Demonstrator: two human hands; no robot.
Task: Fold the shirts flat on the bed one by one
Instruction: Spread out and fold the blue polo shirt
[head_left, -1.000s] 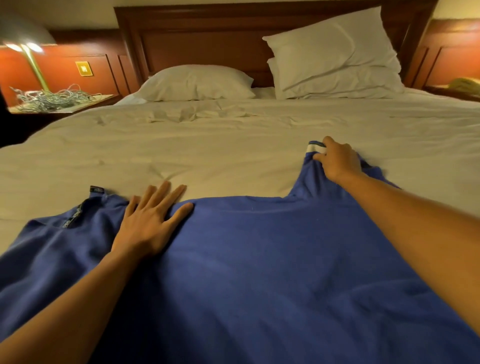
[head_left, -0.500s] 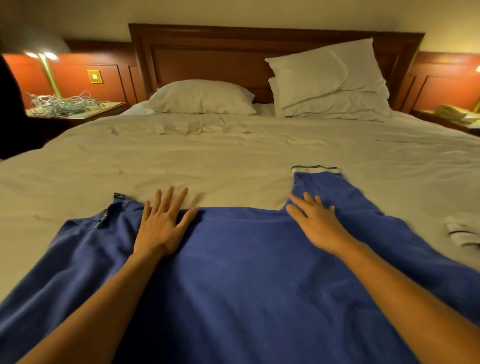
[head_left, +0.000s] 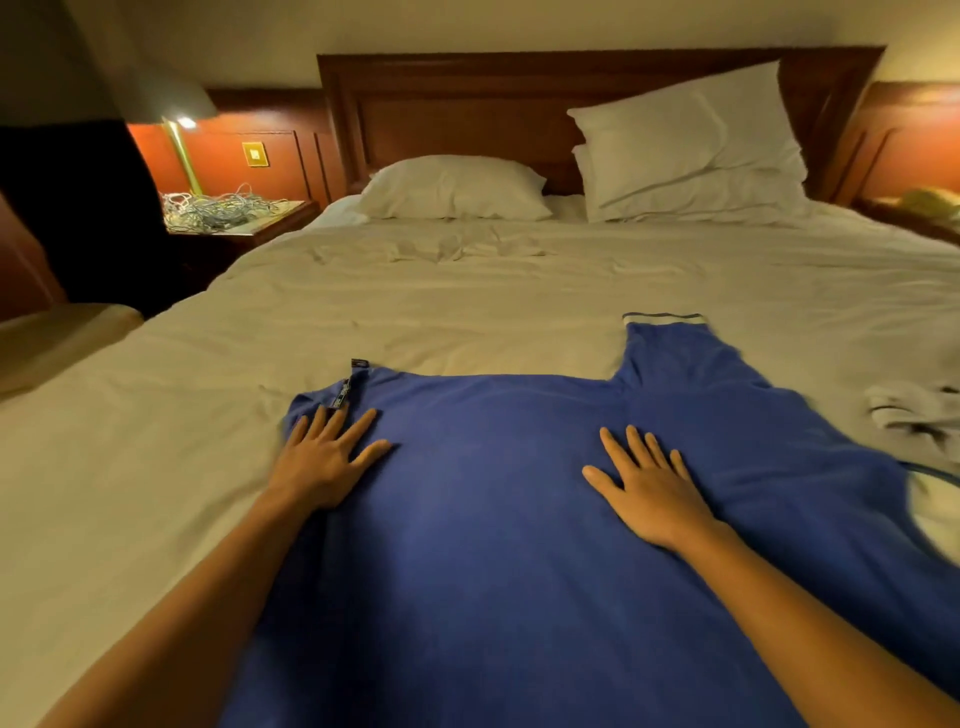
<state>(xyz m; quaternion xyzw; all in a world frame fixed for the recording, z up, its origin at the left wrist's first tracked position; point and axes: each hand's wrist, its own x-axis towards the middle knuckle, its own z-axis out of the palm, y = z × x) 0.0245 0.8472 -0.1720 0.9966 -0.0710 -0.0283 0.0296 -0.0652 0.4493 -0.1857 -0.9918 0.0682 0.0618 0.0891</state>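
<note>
A blue shirt (head_left: 493, 519) lies spread on the white bed sheet (head_left: 415, 312), one sleeve with a white-striped cuff (head_left: 662, 318) reaching toward the pillows. My left hand (head_left: 327, 462) presses flat on the shirt's left part, fingers spread, just below a dark side tag (head_left: 347, 389). My right hand (head_left: 647, 483) lies flat on the shirt's middle right, fingers straight, below the sleeve's base. Neither hand grips the cloth.
A white garment (head_left: 914, 410) lies crumpled at the right edge of the bed. Two pillows are stacked at the right (head_left: 691, 140) and one lies flat at the left (head_left: 457, 187) against the wooden headboard. A nightstand with tangled cables (head_left: 218, 210) and a lamp stands left.
My right hand let go of the sleeve cuff and slid back onto the shirt body. My left hand slid along the shirt toward its left edge, near the tag. The sleeve now lies flat.
</note>
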